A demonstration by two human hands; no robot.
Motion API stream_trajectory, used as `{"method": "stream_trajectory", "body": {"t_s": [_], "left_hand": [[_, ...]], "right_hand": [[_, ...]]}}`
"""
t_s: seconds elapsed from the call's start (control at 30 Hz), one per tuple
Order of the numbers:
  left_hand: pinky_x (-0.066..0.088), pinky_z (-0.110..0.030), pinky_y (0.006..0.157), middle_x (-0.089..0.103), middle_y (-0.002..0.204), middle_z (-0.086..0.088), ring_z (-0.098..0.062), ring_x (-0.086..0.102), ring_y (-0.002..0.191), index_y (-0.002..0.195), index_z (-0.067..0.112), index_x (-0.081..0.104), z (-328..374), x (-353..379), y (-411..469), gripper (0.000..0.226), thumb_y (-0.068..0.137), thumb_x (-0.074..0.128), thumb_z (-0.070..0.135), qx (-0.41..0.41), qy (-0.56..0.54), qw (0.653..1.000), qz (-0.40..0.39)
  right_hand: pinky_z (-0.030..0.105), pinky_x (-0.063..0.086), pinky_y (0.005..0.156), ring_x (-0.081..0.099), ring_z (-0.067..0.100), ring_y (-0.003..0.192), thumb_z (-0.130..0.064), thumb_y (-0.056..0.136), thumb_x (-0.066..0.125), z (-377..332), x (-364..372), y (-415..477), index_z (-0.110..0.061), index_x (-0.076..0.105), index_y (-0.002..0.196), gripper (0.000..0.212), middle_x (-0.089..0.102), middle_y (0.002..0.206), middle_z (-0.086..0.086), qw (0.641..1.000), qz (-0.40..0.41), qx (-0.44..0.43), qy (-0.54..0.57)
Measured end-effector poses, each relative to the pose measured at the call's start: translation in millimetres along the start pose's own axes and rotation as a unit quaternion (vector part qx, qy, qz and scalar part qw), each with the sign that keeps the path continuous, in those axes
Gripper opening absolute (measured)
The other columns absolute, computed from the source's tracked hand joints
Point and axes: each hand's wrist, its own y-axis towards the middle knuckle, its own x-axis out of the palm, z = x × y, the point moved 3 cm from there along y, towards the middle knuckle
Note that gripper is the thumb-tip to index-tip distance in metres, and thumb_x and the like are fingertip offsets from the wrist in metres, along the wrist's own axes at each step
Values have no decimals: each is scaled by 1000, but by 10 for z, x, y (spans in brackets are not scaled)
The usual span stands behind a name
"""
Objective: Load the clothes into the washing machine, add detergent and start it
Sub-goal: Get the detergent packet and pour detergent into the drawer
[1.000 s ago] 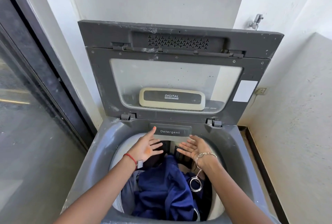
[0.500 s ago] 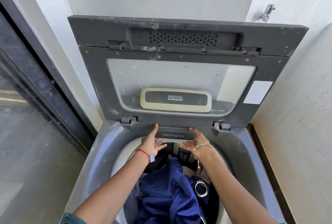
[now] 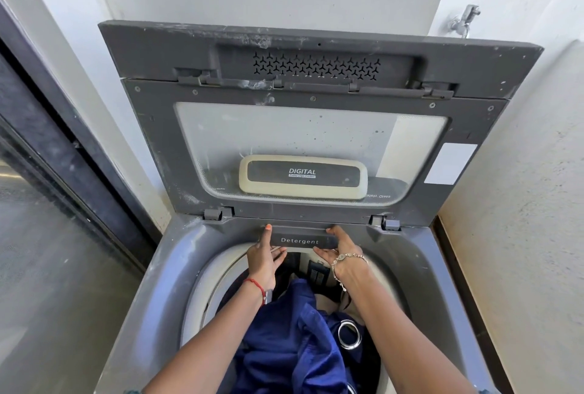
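Grip set on drawer.
The left hand and right hand have left the clothes and now pinch the drawer ends; loading looks done, detergent next.

Left hand, right hand gripping detergent drawer, blue clothes below

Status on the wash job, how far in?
Done: blue clothes lie in the drum, lid up. In hand: left hand and right hand grip the detergent drawer at its two ends. Left: add detergent, close lid, start.
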Motion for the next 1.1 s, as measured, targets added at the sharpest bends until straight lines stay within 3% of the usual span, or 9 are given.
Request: {"method": "stream_trajectory", "body": {"t_s": [0.07, 0.2, 0.33, 0.43, 0.57, 0.63, 0.73, 0.87, 1.1], "left_hand": [[52, -34, 75, 48, 88, -11, -24, 59, 75, 101, 4, 48, -5, 3, 9, 34, 88, 60, 33, 2, 3, 1000, 15], [57, -26, 60, 51, 75, -11, -21, 59, 67, 77, 7, 48, -28, 14, 54, 32, 88, 60, 34, 23, 31, 998, 48], [56, -24, 53, 51, 67, -11, -20, 58, 59, 74, 8, 46, -4, 36, 59, 33, 88, 61, 34, 35, 40, 996, 67], [56, -25, 54, 50, 68, -11, -21, 57, 60, 72, 8, 46, 12, 21, 48, 34, 87, 62, 34, 25, 42, 997, 67], [56, -25, 55, 54, 64, -11, -21, 58, 58, 72, 7, 49, -10, 31, 79, 33, 87, 61, 34, 31, 43, 996, 68], [57, -25, 56, 54, 68, -12, -20, 58, 59, 73, 7, 50, -28, 21, 80, 32, 87, 61, 33, 36, 35, 996, 69], [58, -33, 65, 50, 91, -15, -24, 56, 78, 84, 5, 54, -55, 9, 64, 28, 88, 60, 32, 13, -25, 999, 40], [52, -41, 82, 54, 109, -17, -30, 54, 106, 118, 3, 52, -70, 67, 50, 51, 86, 60, 42, -8, -77, 997, 8], [53, -44, 81, 51, 77, -9, -22, 54, 82, 89, 4, 58, -100, 112, 0, 32, 86, 62, 35, 25, -87, 994, 67]], "right_hand": [[43, 53, 78, 56, 35, 63, -1, 76, 65, 17, 10, -18, -1, 51, 70, 16, 50, 77, 18, 1000, 1, 1, 5], [44, 51, 89, 54, 35, 74, 1, 76, 63, 20, 7, 2, -2, 49, 68, 17, 45, 76, 18, 1000, 6, -2, 25], [45, 50, 88, 56, 42, 104, 3, 76, 61, 18, 16, 0, -3, 45, 74, 18, 49, 91, 24, 998, -7, -8, 57], [41, 51, 82, 55, 43, 110, 1, 75, 63, 65, 13, -1, -4, 46, 76, 18, 51, 103, 24, 998, -16, -7, 62], [41, 51, 83, 57, 38, 105, 0, 76, 63, 72, -6, 55, -4, 48, 74, 15, 49, 91, 18, 998, -34, -9, 61], [43, 50, 87, 56, 37, 97, 0, 79, 62, 95, -18, 82, -2, 49, 80, 14, 47, 97, 19, 996, -48, -9, 69], [46, 52, 83, 56, 36, 89, -3, 82, 63, 146, -63, 68, 0, 49, 94, 19, 47, 94, 18, 992, -77, -2, 97], [39, 56, 62, 57, 30, 69, 0, 80, 65, 144, -85, 59, -3, 52, 77, 14, 51, 77, 15, 993, -56, -31, 96], [51, 54, 78, 59, 36, 76, 1, 78, 66, 123, -77, 13, -3, 47, 77, 19, 53, 81, 20, 994, -35, -46, 91]]}}
